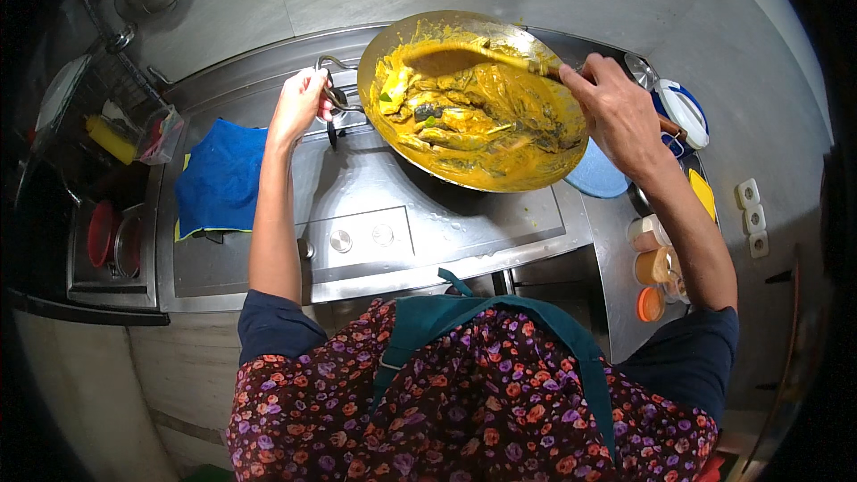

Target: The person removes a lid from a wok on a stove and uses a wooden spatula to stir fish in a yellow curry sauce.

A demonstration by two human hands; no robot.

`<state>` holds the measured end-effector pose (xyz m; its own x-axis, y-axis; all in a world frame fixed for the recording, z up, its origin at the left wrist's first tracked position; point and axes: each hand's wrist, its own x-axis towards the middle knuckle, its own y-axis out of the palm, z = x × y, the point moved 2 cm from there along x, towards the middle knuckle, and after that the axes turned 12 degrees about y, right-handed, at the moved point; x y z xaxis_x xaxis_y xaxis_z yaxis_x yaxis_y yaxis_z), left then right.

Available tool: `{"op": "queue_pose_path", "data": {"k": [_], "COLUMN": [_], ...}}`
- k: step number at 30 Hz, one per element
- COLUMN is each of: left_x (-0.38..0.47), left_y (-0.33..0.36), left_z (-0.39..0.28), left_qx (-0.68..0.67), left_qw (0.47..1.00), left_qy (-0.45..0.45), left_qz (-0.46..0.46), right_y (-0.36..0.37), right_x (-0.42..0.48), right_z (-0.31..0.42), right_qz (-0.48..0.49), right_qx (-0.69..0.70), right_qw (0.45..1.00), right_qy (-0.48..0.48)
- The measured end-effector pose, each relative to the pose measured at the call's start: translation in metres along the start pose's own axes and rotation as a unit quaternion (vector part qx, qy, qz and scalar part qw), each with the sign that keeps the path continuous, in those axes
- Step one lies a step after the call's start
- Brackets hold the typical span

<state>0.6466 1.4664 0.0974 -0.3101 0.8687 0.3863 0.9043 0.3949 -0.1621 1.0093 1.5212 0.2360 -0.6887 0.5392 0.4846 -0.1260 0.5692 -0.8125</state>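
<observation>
A large metal wok (462, 184) is over the stove at the upper middle, filled with pieces of fish in thick yellow sauce (469, 114). My left hand (304, 100) grips the wok's metal loop handle (323, 73) on its left side. My right hand (612, 104) holds a spatula or ladle (495, 53) by its dark handle, above the right part of the wok. The tool's sauce-coated end lies at the far side of the food, slightly blurred. Green leaf bits show among the fish.
Left of the stove's knobs (341, 241) lies a blue cloth (221, 177). Farther left are a dish rack (137, 77) and a sink with a red bowl (102, 234). Jars (653, 266), a round blue lid or board (598, 171) and a blue-and-white container (681, 114) stand at right.
</observation>
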Motion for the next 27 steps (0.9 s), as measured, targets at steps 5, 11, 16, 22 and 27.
{"op": "queue_pose_path", "data": {"k": [5, 11, 16, 22, 27], "left_x": [0.001, 0.008, 0.008, 0.004, 0.005], "left_y": [-0.001, -0.003, -0.003, -0.002, -0.001], "left_z": [0.0, 0.005, 0.007, 0.005, 0.005], "left_qx": [0.005, 0.008, 0.017, 0.027, 0.031], "left_qw": [1.0, 1.0, 1.0, 0.999, 0.999], "left_qy": [-0.02, -0.018, -0.019, -0.022, -0.022], "left_qz": [-0.006, 0.005, 0.003, -0.015, -0.016], "right_y": [0.014, 0.027, 0.079, 0.117, 0.155], "right_x": [-0.012, -0.003, -0.032, -0.054, -0.045], "right_z": [-0.024, -0.094, -0.101, -0.095, -0.103], "right_qz": [0.044, 0.098, 0.097, 0.121, 0.22], "right_qx": [0.055, -0.016, -0.109, -0.018, 0.119], "right_qw": [0.996, 0.979, 0.972, 0.968, 0.917], "right_qy": [0.051, 0.18, 0.182, 0.221, 0.311]}}
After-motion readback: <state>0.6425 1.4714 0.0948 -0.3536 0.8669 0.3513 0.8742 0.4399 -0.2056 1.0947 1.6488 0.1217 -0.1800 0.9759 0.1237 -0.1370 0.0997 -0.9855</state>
